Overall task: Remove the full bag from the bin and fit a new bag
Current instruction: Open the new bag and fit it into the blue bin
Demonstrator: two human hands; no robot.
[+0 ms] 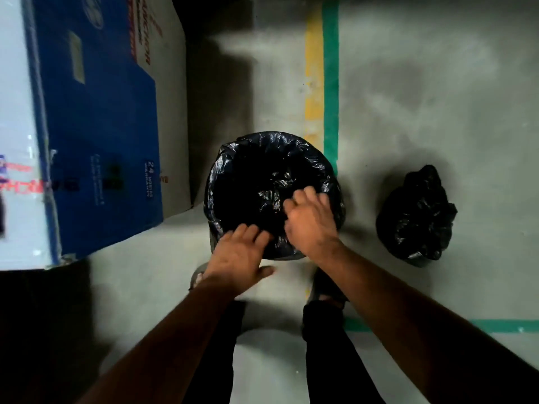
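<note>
A round bin point(214, 243) stands on the floor in front of me, lined with a black plastic bag point(248, 176) whose edge is folded over the rim. My left hand point(240, 253) lies flat on the near rim with its fingers spread, pressing on the bag. Over the near right part of the opening, my right hand point(310, 220) has its fingers curled down onto the plastic. A tied, full black bag point(415, 217) sits on the floor to the right of the bin, apart from both hands.
A large blue and white cardboard box point(96, 126) stands close to the left of the bin. Yellow and green painted lines point(322, 68) run along the concrete floor behind the bin. My feet point(326, 287) are just below the bin.
</note>
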